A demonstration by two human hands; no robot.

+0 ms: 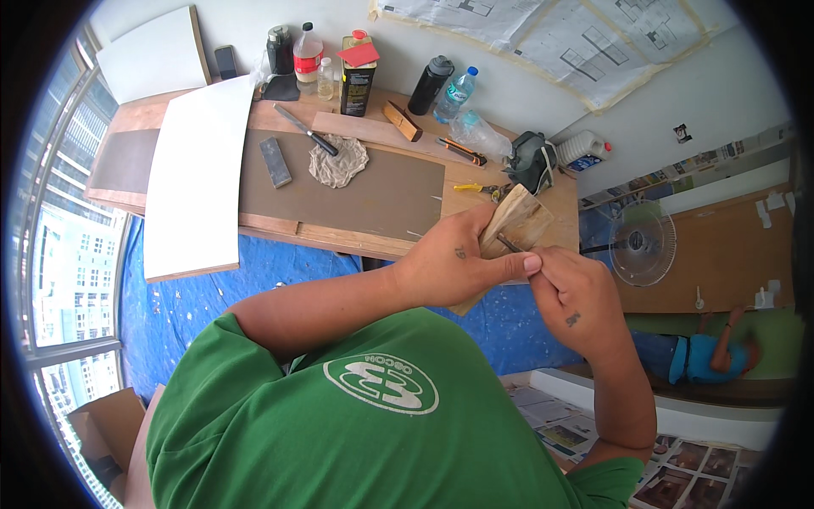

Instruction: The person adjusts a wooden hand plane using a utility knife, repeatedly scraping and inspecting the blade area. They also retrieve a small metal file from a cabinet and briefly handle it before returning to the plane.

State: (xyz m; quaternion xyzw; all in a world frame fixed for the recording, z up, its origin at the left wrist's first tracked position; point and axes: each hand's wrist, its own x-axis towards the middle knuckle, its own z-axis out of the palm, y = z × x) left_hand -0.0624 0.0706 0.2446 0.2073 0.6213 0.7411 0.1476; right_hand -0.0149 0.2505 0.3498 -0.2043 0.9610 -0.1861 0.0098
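Note:
My left hand [454, 259] is closed around a pale, rough-faced block of wood [527, 219], its thumb stretched along the near side toward my right fingers. My right hand [581, 297] grips a thin dark rod-like tool [507, 243], whose visible end lies against the wood's face. Most of that tool is hidden in my right fist, so its exact kind cannot be made out. Both hands meet in front of my chest, above the near right edge of the workbench [339, 236].
On the bench lie a knife [305, 129] on a crumpled cloth [339, 167], a sharpening stone [275, 163], a wooden hand plane [401, 121], yellow-handled pliers [479, 188] and a respirator [532, 161]. Bottles and a metal can [357, 81] line the wall. A white board [199, 182] overhangs the left. A person [712, 352] is at far right.

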